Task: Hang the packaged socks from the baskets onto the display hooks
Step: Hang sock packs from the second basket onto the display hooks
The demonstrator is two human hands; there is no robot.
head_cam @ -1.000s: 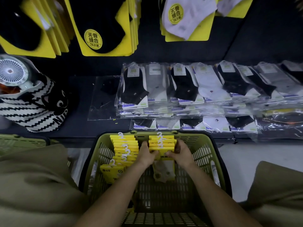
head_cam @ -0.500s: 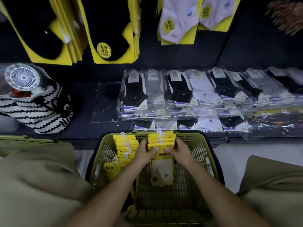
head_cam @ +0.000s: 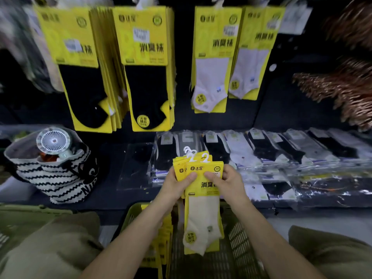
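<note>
dark shelf (head_cam: 112, 198) bears bagged socks (head_cam: 251, 152) beneath hanging yellow packs (head_cam: 145, 67).

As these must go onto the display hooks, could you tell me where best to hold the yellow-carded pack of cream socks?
Probably the stiff yellow card header, below the white plastic hook, pinched from both side edges as the left hand and right hand do. The pack hangs upright, the sock end is limp, and this leaves the hook free.

One view only: a wide-angle camera on the head, looking forward and down, close above the basket (head_cam: 239, 236), facing the hanging sock packs (head_cam: 145, 67); edges blurred.
</note>
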